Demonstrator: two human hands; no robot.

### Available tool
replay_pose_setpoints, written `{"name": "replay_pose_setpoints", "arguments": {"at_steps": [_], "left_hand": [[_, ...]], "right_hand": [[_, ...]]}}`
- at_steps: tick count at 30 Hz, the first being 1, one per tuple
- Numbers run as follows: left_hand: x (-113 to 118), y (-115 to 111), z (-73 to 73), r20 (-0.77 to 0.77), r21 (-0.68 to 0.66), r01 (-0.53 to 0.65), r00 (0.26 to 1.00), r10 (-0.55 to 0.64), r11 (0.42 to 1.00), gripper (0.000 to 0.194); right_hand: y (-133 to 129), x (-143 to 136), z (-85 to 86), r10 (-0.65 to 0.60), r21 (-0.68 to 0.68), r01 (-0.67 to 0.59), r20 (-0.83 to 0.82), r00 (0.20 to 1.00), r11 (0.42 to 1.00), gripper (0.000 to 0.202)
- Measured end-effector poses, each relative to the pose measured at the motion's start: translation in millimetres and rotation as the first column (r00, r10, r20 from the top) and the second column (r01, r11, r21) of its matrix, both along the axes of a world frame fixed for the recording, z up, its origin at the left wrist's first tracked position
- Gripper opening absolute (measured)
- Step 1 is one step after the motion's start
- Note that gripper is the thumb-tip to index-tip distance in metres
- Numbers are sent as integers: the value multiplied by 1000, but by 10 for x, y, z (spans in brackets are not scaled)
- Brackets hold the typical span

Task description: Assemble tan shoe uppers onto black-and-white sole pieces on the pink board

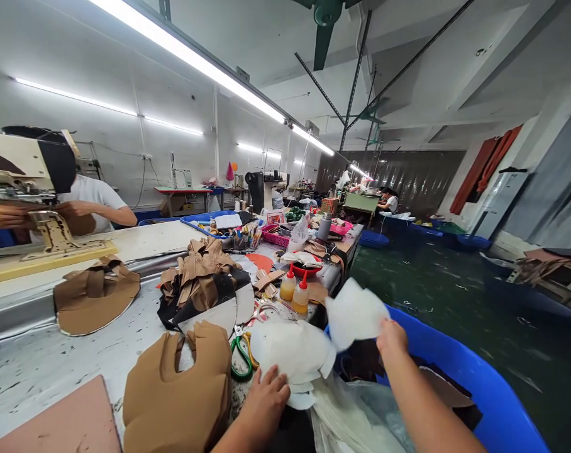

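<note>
My right hand (393, 340) is closed on the edge of a white padding piece (357, 313), holding it up over a blue tub. Several similar white padding pieces (290, 349) lie in an overlapping stack at the bench edge. On the near edge of that stack rests my left hand (266, 402), its fingers stretched out and slightly apart; the thumb's grip is hidden. Left of the stack are green-handled scissors (241, 358) and a pile of brown padded pieces (177, 390). Clear plastic bagging (356, 409) hangs below the white stack.
The blue tub (460, 358) holds dark pieces. Two red-tipped glue bottles (300, 297) stand beyond the scissors. Brown and black cut pieces (200, 277) are heaped on the bench. At the left, a co-worker (94, 198) sits behind a sewing machine (54, 233).
</note>
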State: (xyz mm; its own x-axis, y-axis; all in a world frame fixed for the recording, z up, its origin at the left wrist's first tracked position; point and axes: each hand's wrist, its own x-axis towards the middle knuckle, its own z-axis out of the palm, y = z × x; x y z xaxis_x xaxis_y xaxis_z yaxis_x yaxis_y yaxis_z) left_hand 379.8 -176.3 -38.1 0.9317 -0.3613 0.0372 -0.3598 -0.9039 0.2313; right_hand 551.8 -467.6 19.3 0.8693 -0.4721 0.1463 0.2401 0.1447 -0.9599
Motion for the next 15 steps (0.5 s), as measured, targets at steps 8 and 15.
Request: {"name": "replay_pose_setpoints", "arguments": {"at_steps": [8, 15], "left_hand": [[-205, -129, 322, -158, -377, -160, 982, 107, 912, 68], [-373, -325, 755, -435, -819, -420, 899, -54, -392, 52]], "right_hand": [[35, -450, 516, -38, -390, 95, 151, 988, 916, 19], [996, -1775, -142, 812, -870, 421, 430, 394, 256, 33]]}}
